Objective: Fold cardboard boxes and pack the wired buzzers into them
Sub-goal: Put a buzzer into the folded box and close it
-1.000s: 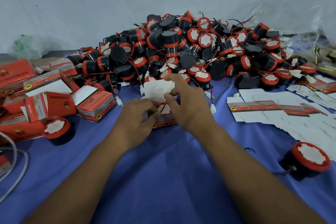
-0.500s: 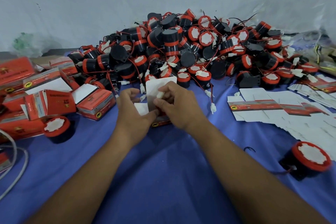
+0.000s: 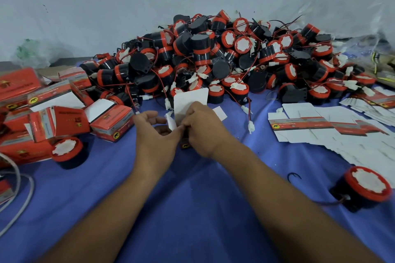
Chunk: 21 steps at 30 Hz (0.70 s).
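A second ago a wired buzzer's white face was seen between the hands. It is now hidden, and the white lid flap [image 3: 190, 100] of the cardboard box [image 3: 185, 145] has been raised upright above the knuckles. From this it is judged that the buzzer has been seated inside and only the closing remains: the side flap [image 3: 171, 121] is to be folded in and the lid tucked down.

The box is held low over the blue cloth [image 3: 192, 198], between the two hands and mostly hidden by them. It is gripped by the right hand [image 3: 205, 132], whose fingers are curled round its top at the base of the lid flap. The left hand [image 3: 155, 136] has been loosened. Its fingers are loosely curved and apart from the box, and its thumb is brought up against the side flap; whether anything is pinched there cannot be told.

The heap of wired buzzers [image 3: 224, 55] lies just behind, the flat box blanks [image 3: 316, 128] to the right, and the filled boxes [image 3: 111, 121] to the left.
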Each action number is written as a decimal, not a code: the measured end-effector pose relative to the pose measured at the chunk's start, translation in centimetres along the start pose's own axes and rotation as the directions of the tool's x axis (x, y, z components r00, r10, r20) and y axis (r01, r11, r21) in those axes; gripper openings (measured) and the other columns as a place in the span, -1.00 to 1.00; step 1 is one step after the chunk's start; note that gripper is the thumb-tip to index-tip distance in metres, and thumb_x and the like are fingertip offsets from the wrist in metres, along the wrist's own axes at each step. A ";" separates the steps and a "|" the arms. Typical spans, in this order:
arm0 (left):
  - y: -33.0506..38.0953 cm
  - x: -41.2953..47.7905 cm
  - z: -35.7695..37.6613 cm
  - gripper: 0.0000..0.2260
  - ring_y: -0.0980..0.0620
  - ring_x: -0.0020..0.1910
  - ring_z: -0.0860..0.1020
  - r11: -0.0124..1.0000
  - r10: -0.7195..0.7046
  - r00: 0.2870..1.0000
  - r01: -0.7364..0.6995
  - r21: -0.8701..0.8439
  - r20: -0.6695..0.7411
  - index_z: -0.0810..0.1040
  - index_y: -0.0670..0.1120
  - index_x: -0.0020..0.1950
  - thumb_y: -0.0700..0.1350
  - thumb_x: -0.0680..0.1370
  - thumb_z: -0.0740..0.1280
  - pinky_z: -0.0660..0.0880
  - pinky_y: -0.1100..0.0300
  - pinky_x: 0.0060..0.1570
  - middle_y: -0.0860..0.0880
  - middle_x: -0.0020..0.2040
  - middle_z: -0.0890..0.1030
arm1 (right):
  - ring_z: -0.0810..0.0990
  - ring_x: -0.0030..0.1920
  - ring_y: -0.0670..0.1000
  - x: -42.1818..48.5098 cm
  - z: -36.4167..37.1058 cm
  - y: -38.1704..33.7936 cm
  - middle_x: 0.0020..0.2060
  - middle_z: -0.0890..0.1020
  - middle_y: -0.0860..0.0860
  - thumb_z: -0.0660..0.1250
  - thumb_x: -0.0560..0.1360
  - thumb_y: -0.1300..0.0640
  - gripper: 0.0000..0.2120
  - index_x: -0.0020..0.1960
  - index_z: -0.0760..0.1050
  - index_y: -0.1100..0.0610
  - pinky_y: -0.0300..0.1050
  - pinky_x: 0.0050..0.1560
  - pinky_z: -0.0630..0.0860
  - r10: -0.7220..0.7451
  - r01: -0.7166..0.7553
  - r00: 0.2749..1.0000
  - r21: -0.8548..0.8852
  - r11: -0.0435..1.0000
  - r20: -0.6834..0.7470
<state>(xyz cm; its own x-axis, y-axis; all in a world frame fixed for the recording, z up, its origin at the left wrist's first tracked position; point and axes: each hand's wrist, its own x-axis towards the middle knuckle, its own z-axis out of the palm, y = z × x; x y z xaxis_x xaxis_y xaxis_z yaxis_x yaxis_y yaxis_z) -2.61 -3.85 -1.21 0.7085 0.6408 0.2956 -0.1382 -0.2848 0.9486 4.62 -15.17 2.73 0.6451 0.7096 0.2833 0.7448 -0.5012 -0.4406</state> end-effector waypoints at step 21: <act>0.7 -0.5 -0.6 -0.76 0.19 0.10 0.48 0.780 0.384 0.867 -0.489 0.390 0.319 0.65 -0.14 0.22 -0.22 0.56 0.40 0.34 0.55 0.13 0.04 0.13 0.53 | 0.38 0.22 0.09 -1.3 -1.3 1.7 0.17 0.50 0.04 0.26 0.56 0.24 -0.79 -0.06 0.68 0.19 -0.01 0.28 0.31 -0.023 0.023 0.992 0.008 1.000 0.121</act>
<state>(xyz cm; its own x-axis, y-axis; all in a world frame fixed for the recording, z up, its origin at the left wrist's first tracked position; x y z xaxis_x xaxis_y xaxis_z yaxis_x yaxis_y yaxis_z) -3.48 -3.98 -0.62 0.7815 0.2187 0.5843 -0.1843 -0.8138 0.5512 5.28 -17.56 2.73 0.6019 0.7761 0.1880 0.7578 -0.4810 -0.4408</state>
